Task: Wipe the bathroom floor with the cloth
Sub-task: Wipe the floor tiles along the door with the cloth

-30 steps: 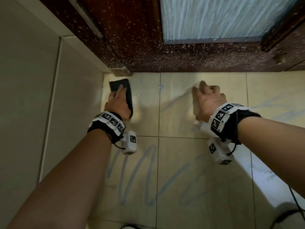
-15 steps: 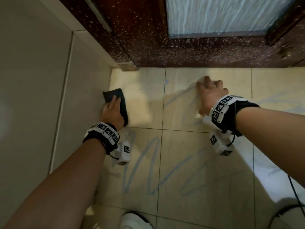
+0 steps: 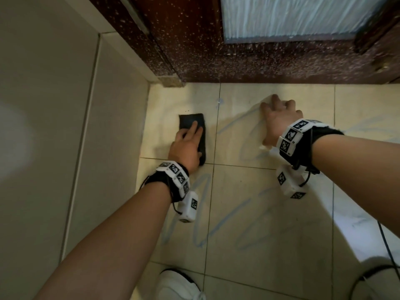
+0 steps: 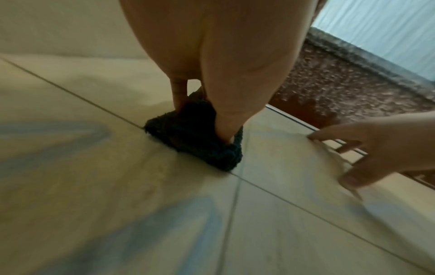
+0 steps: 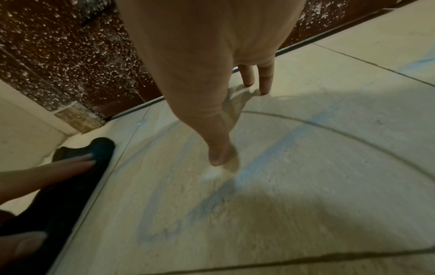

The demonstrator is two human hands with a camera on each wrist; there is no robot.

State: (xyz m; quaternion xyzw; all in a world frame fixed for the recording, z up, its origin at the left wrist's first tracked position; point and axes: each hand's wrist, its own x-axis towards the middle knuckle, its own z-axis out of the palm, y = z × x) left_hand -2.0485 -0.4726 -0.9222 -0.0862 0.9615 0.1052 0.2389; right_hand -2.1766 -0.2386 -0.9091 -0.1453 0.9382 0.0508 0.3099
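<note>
A dark folded cloth (image 3: 191,122) lies on the beige tiled floor (image 3: 266,215) near the left wall. My left hand (image 3: 187,139) presses flat on it with straight fingers. In the left wrist view the thumb and a finger push down into the cloth (image 4: 195,143). My right hand (image 3: 279,118) rests apart from it on the floor by the door, its fingertips spread on the tile and holding nothing. Blue scribbled marks (image 3: 201,204) cross the tiles between and in front of my hands. The right wrist view shows the cloth (image 5: 70,186) at the left edge.
A dark speckled door (image 3: 259,61) with a frosted pane closes off the far side. A plain wall (image 3: 54,126) runs along the left. White shoes (image 3: 179,286) stand at the near edge, and a black cable (image 3: 387,243) trails at the right.
My left hand has drawn the cloth away from the corner by the door, toward me and a little to the right. The right hand has stayed where it was.
</note>
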